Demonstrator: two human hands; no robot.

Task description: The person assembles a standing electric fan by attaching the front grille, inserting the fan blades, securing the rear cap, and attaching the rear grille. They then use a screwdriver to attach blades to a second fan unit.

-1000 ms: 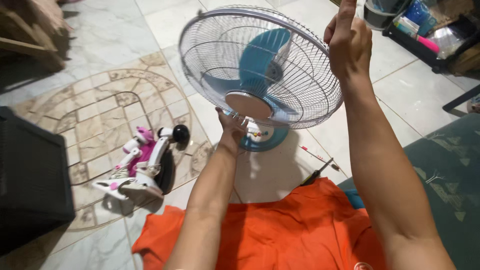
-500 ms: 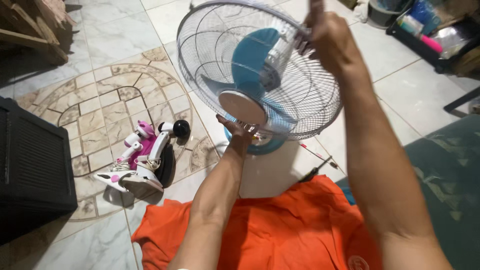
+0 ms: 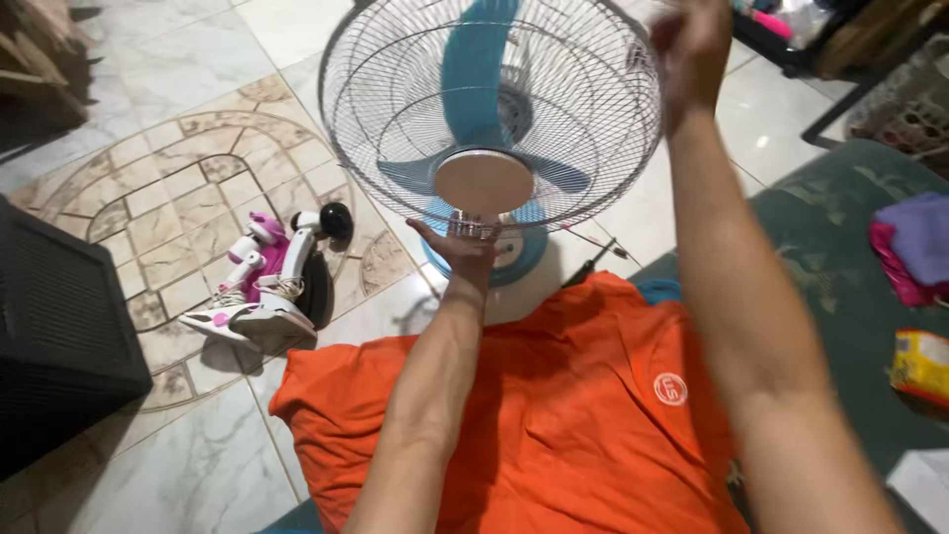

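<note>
A pale marble tiled floor point(image 3: 178, 69) with a beige mosaic inlay spreads beyond both hands. An orange shirt point(image 3: 554, 415) covers the person's front, below the forearms. An electric fan point(image 3: 491, 109) with a round white wire cage and blue blades stands just above the left fingers. The left hand point(image 3: 457, 247) cups palm-up under the cage's bottom edge, fingers spread and touching the wire below the round centre cap. The right hand point(image 3: 692, 44) is raised at the cage's upper right rim, blurred; whether its fingers grip the wire cannot be told. Well left of the left fingers lie pink and white roller skates point(image 3: 262, 292) on the floor.
</note>
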